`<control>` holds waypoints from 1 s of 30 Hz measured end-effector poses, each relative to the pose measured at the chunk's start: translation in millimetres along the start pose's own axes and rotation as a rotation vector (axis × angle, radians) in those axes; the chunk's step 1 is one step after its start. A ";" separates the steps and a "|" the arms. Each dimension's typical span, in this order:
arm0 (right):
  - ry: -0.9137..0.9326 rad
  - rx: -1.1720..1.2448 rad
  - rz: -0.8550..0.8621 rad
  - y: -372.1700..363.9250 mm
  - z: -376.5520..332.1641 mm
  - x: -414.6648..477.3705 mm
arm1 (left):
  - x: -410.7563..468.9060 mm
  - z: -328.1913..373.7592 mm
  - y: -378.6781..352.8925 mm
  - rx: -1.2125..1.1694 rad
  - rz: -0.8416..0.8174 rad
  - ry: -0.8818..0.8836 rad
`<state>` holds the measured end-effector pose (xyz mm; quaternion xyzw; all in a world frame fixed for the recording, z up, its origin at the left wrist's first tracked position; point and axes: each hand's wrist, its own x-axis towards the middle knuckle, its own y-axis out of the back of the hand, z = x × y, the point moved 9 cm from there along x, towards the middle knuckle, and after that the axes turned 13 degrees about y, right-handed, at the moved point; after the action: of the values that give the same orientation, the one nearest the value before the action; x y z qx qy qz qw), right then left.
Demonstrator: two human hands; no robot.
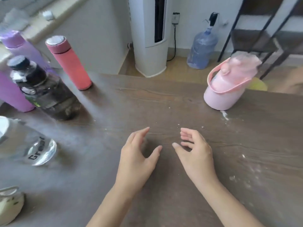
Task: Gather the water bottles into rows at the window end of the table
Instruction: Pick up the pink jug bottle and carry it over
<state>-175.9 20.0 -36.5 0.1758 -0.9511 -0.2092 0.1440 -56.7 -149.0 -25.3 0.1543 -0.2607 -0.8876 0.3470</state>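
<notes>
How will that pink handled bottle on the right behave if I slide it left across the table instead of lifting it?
The pink handled bottle looks squat with a broad base, so it probably slides rather than tips if pushed low. Its loop handle seems to hang loose and may swing. The wood table looks dusty, so some drag is likely. How full it is cannot be told; both hands are empty.

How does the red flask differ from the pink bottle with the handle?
The red flask is slim and tall; the pink bottle is short and wide. The pink bottle has a carry handle; the red flask has none. The red flask stands among other bottles at left; the pink bottle stands alone at right. Both stand upright on the table.
</notes>
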 end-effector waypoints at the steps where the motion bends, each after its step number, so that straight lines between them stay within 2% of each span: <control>1: -0.021 -0.017 0.034 20.9 13.8 11.4 | 11.8 17.0 -22.4 0.014 -0.025 -0.023; 7: -0.041 -0.279 0.141 123.2 83.0 82.5 | 87.1 108.6 -142.5 0.115 -0.112 -0.112; 10: -0.071 -0.407 0.043 142.3 104.4 117.0 | 115.3 136.5 -180.4 0.143 -0.145 -0.131; 13: -0.021 -0.347 -0.045 147.0 111.1 146.5 | 132.1 147.9 -204.0 0.128 -0.200 -0.146; 16: 0.033 -0.243 -0.056 148.8 113.3 161.8 | 140.1 147.3 -208.4 0.028 -0.227 -0.148; 20: 0.004 -0.168 -0.036 148.5 121.2 165.3 | 141.1 143.8 -205.6 -0.112 -0.255 -0.152; 24: -0.011 -0.144 -0.018 139.9 116.0 164.0 | 145.3 138.8 -196.3 -0.153 -0.258 -0.155; 30: 0.013 -0.109 -0.103 76.5 71.9 165.6 | 152.9 103.1 -124.1 -0.150 -0.186 -0.142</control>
<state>-370.3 44.7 -31.7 0.2177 -0.9270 -0.2668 0.1488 -278.9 -141.6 -26.1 0.0883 -0.2019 -0.9416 0.2547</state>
